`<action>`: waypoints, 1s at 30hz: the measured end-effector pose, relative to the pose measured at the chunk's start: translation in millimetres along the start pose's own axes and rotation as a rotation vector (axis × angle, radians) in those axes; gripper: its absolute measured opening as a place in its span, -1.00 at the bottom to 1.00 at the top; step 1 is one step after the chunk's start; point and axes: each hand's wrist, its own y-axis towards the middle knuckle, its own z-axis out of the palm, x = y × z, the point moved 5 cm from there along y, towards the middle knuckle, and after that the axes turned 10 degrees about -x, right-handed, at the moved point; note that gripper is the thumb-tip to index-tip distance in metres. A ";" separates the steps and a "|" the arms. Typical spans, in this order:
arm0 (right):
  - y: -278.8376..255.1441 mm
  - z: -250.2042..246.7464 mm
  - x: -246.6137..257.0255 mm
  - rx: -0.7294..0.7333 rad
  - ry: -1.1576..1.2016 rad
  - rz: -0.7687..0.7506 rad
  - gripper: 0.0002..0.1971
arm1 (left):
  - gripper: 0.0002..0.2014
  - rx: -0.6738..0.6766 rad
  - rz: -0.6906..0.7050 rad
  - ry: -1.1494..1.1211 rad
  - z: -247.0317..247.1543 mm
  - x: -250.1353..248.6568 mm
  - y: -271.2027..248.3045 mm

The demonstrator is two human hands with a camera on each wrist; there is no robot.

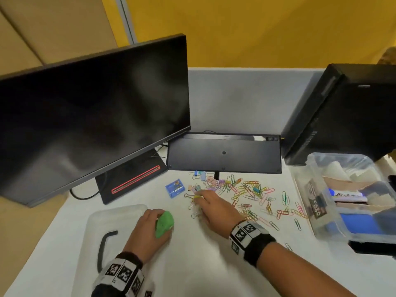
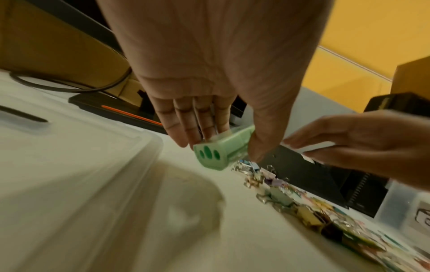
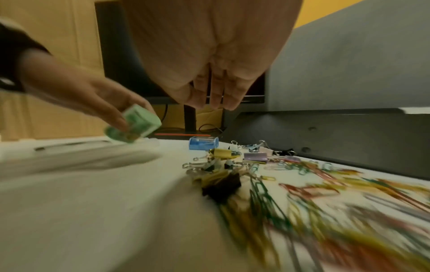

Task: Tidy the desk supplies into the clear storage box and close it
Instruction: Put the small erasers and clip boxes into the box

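Note:
My left hand (image 1: 153,221) grips a small mint-green case (image 1: 164,224) with a paw print on its end (image 2: 210,155), just above the desk beside the box's lid (image 1: 102,221). My right hand (image 1: 204,200) hovers with straight fingers (image 3: 215,95) over a heap of binder clips (image 3: 221,173) and holds nothing. Coloured paper clips (image 1: 254,195) lie scattered to its right. A blue sharpener (image 1: 175,188) sits left of the clips. The clear storage box (image 1: 321,213) stands open at the right, partly filled.
A dark monitor (image 1: 90,116) and its base (image 1: 130,181) fill the back left. An upturned black keyboard (image 1: 224,153) lies behind the clips. A black computer case (image 1: 342,112) stands behind the storage box. A grey partition (image 1: 246,99) backs the desk.

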 end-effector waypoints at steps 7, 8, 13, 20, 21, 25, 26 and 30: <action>95.2 60.1 13.7 0.259 -0.221 0.012 -0.39 | -0.54 -0.023 -0.060 -0.066 -28.1 19.6 7.4; 98.9 68.9 12.6 0.289 -0.255 0.026 -0.41 | -0.53 -0.026 -0.055 -0.070 -30.1 20.2 7.7; 103.3 82.0 16.0 0.208 -0.342 0.058 -0.50 | -0.48 -0.034 -0.009 -0.047 -38.3 18.9 2.1; 67.5 15.0 4.4 -0.014 0.314 0.335 -0.54 | -0.53 -0.016 -0.010 -0.079 -36.2 15.2 -4.8; 55.7 -1.7 -2.2 -0.038 0.367 0.358 -0.53 | -0.53 -0.006 -0.010 -0.080 -33.4 11.8 -4.3; 3.9 -71.4 -37.2 -0.157 0.403 0.442 -0.50 | -0.52 0.038 0.029 -0.043 -15.1 -14.0 2.1; -9.9 -89.7 -47.3 -0.206 0.398 0.455 -0.52 | -0.52 0.047 0.044 -0.039 -9.4 -23.9 4.6; -71.4 -155.7 -94.1 -0.378 0.317 0.544 -0.58 | -0.51 0.061 0.095 -0.058 14.8 -71.0 11.1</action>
